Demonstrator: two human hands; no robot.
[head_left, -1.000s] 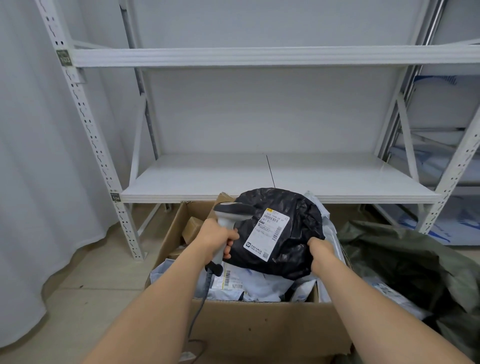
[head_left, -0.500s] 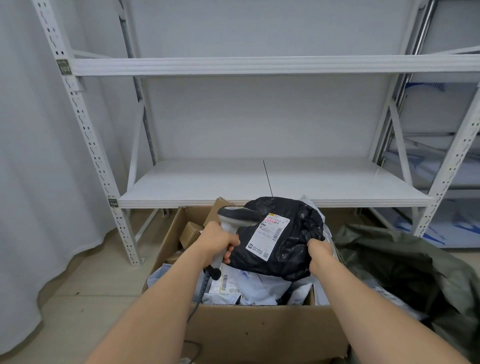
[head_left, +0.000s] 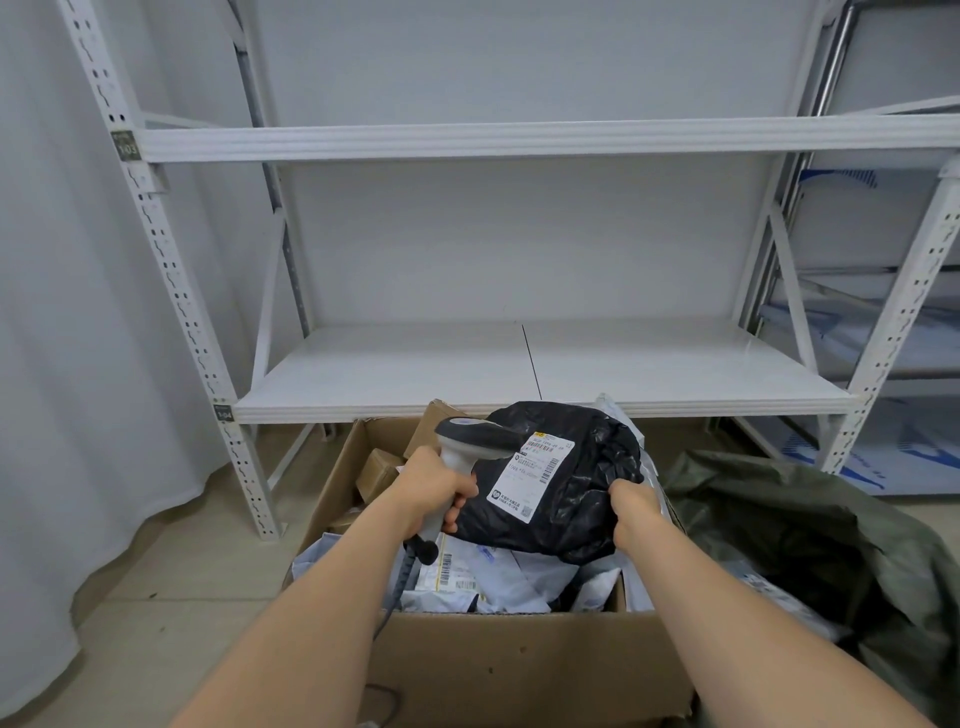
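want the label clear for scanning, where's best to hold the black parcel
Pinch the black parcel at its bunched right edge, from the right, as the right hand does: the label sits left of centre, facing the scanner in the left hand.

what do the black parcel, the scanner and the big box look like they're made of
Black parcel: probably thin plastic film, glossy and crinkled, with highlights along its folds; the white label on it looks like paper.
Scanner: hard moulded plastic by its look, with a smooth light grey handle and a darker head.
Box: brown cardboard, dull and unprinted, with a raw cut rim.
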